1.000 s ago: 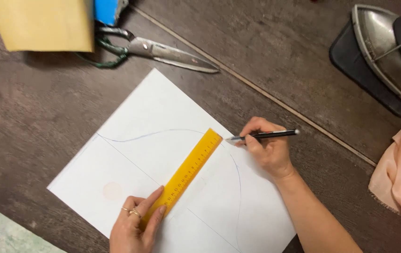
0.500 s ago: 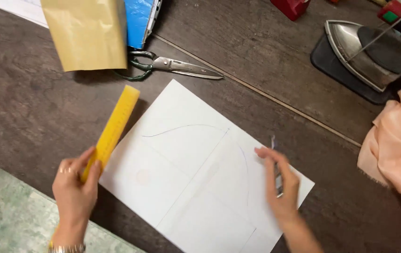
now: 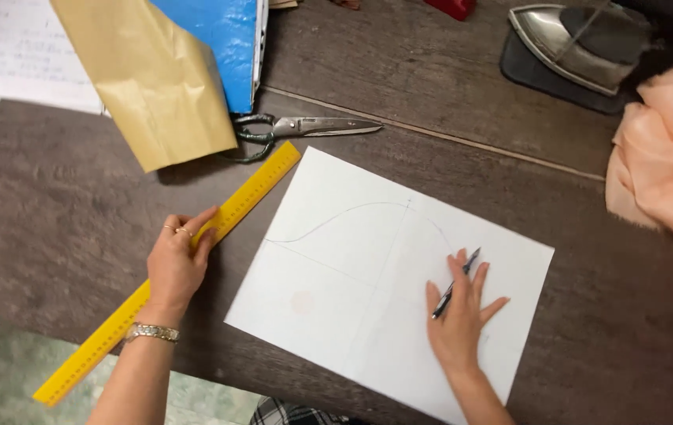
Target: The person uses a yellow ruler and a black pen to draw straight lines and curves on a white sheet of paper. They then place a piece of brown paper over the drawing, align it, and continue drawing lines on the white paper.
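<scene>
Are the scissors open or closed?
Closed. The scissors lie flat on the dark table with both blades together in one straight point, beside the brown paper.

Left hand (image 3: 175, 264) flat on the yellow ruler (image 3: 171, 271), right hand (image 3: 461, 315) pressing a pen (image 3: 454, 283) onto the white paper (image 3: 352, 236) between them.
</scene>
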